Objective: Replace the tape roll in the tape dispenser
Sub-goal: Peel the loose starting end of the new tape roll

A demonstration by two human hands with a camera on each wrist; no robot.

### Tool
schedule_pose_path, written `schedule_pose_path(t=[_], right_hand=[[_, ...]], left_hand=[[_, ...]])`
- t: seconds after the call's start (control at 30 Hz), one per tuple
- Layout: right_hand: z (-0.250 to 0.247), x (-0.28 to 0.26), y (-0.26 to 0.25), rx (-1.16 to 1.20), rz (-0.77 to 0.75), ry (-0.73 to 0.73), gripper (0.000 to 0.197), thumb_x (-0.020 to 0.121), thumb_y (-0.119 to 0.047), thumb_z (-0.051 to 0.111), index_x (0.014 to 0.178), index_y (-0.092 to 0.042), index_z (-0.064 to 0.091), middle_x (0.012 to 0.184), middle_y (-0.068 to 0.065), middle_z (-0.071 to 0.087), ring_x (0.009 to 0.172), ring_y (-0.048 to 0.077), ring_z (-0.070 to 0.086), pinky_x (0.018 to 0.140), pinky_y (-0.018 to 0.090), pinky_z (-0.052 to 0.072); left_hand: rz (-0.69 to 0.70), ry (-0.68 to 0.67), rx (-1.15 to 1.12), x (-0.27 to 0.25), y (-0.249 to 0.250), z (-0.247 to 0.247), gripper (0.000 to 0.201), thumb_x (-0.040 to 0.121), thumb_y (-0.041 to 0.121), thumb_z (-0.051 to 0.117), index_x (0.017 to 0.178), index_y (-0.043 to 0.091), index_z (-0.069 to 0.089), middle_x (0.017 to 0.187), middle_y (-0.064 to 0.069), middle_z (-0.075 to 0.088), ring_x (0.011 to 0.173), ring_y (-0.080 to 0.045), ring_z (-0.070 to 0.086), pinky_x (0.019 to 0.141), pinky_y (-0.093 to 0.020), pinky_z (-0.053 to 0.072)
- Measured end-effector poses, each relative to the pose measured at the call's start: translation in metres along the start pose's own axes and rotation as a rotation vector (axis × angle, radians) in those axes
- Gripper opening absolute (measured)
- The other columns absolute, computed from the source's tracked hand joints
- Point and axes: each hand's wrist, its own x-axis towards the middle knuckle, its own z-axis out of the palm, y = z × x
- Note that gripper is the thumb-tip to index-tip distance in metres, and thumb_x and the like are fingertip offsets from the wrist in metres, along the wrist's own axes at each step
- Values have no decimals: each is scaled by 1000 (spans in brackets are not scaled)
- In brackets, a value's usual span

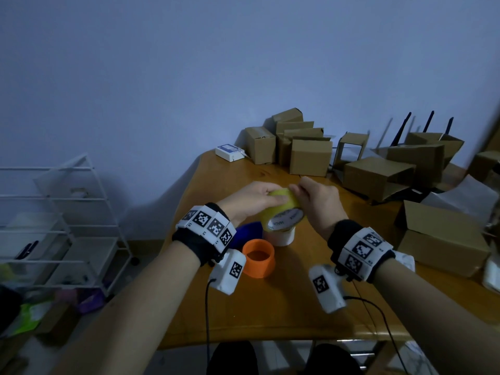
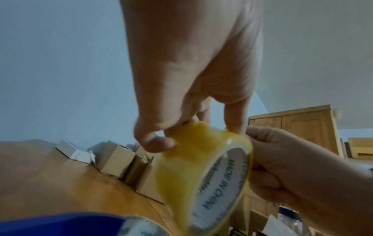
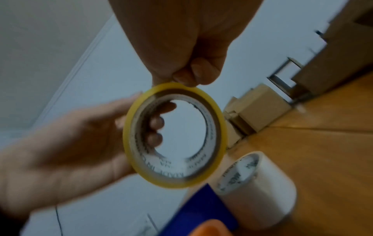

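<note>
Tape roll [image 1: 284, 212]: yellow, thin-walled, white printed core; held above the table [image 1: 311, 293].
Left hand [image 1: 251, 201]: fingers hooked through the core, thumb outside.
Right hand [image 1: 316, 198]: fingertips pinching the roll's top edge.

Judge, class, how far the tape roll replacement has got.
Done: nothing visibly loaded yet. In hand: the left hand grips the yellow tape roll while the right hand pinches at its rim. Left: fitting it into the blue dispenser, mostly hidden. A white roll stands on the table.
</note>
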Motion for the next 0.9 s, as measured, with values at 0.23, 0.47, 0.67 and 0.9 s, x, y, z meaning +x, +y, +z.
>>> schedule_pose_path(t=[0.23,0.47,0.67,0.9], right_hand=[[-4,7,-3,13,76,-109,32,100,-30,50,74,-12,47,61,-3,45,55,7,42,48,18,26],[-2,3,-4,-19,18,-127,30,100,-31,48,76,-13,46,62,-1,48,54,11,44,50,24,31],[-4,2,-16,-41,-63,-80,31,101,-28,48,74,-14,41,60,-3,42,52,13,38,48,23,26],[-4,2,-26,-36,-111,-72,31,100,-26,50,73,-15,40,59,-7,38,50,8,35,48,21,23]], left_hand=[[6,27,112,3,1,-5,32,94,32,63,115,8,66,114,-10,70,106,-22,65,89,-32,50],[-19,15,131,6,0,-7,30,92,36,66,109,11,67,113,-9,70,107,-22,64,84,-28,47],[-18,35,82,5,-4,-13,32,89,39,69,98,9,66,111,-17,70,109,-32,64,87,-34,47],[-37,51,107,4,-7,-19,28,88,38,70,94,12,64,107,-15,70,101,-28,64,83,-31,45]])
